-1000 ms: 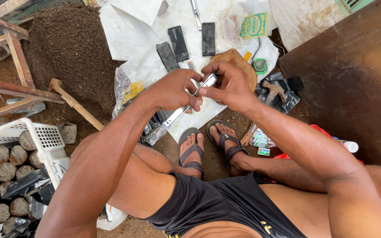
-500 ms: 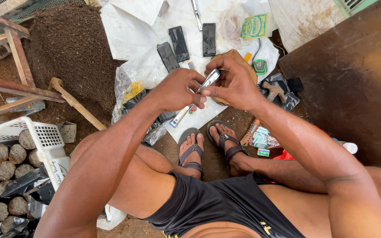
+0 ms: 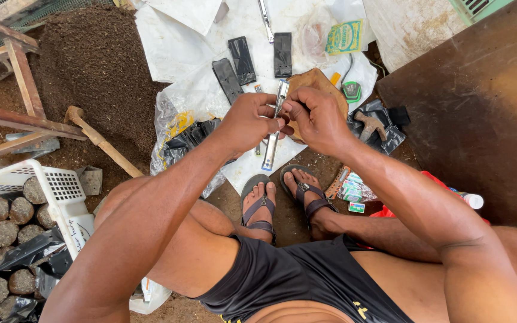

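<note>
A long, thin silver metal tool [image 3: 274, 130], like a stapler, is held upright between my hands above my sandalled feet. My left hand [image 3: 248, 121] grips its middle from the left. My right hand [image 3: 318, 118] pinches its upper part from the right with fingertips together. Beyond the hands, flat black packets [image 3: 242, 60] lie on white plastic sheeting [image 3: 175, 42].
A white crate [image 3: 61, 191] of round soil-filled blocks sits at the left. Dark soil [image 3: 91, 66], a wooden frame [image 3: 19, 66] and a wooden handle [image 3: 100, 140] lie behind it. A hammer [image 3: 371, 124] on black bags, a green tape measure [image 3: 352, 91] and a brown board [image 3: 480, 107] are right.
Both hands have turned the metal tool from a slant to nearly upright and lifted it slightly farther from my body.
</note>
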